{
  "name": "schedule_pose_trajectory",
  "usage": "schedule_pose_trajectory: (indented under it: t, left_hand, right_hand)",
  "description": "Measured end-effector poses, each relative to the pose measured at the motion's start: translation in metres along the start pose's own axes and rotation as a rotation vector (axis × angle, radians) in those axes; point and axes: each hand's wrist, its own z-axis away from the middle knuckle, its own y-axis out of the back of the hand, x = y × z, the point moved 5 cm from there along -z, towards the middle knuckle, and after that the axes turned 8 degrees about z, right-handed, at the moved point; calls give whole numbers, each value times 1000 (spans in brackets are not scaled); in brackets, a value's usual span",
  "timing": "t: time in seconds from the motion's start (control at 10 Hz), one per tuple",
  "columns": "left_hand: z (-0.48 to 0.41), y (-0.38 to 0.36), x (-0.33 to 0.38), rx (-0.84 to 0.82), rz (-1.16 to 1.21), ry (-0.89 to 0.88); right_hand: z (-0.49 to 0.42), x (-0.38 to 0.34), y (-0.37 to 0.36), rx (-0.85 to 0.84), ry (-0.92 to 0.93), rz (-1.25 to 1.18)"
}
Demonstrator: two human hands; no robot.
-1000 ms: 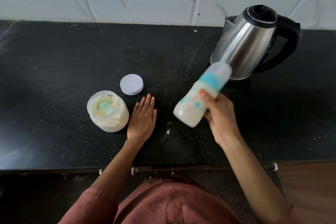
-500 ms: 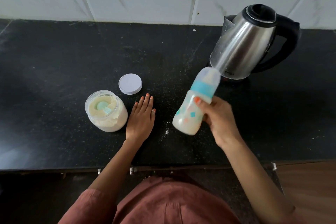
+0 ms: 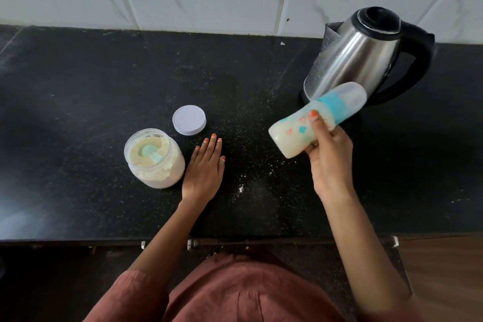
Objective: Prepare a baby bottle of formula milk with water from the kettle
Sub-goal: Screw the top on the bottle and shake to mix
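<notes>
Currently your right hand (image 3: 330,154) grips the baby bottle (image 3: 292,133), fingers and thumb curled round its body, above the countertop (image 3: 78,86) just in front of the kettle (image 3: 360,57). Within the last second the bottle rocked nearer upright, then back to a steep tilt; treat this as shaking to mix. Your left hand (image 3: 205,167) rests flat, fingers straight, beside the formula jar (image 3: 154,158). The bottle is capped, teal-collared, and holds pale, cloudy milk.

Brushed shiny steel kettle (image 3: 358,60), translucent plastic bottle (image 3: 308,125), speckled glossy black stone counter (image 3: 78,86).
</notes>
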Motion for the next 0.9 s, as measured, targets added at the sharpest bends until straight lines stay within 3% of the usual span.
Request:
schedule_pose_trajectory:
  t: [0.1, 0.2, 0.3, 0.4, 0.5, 0.6, 0.7, 0.8, 0.9]
  left_hand:
    - [0, 0, -1, -12, 0, 3]
    - [1, 0, -1, -9, 9, 7]
    - [0, 0, -1, -3, 13, 0]
    - [0, -1, -1, 2, 27, -4]
    - [0, -1, -3, -11, 23, 6]
    - [0, -1, -2, -8, 16, 4]
    - [0, -1, -1, 3, 20, -1]
    - [0, -1, -2, -2, 25, 0]
    - [0, -1, -2, -12, 20, 0]
  right_hand:
    - [20, 17, -12, -216, -59, 259]
    - [22, 19, -15, -282, -80, 324]
    - [3, 6, -5, -4, -83, -39]
    - [4, 11, -8, 11, -83, -58]
    - [25, 25, -20, -256, -151, 259]
    - [19, 21, -12, -229, -133, 264]
    - [-2, 11, 4, 43, -78, 38]
    - [-3, 21, 5, 38, -77, 87]
    - [11, 34, -3, -167, -66, 367]
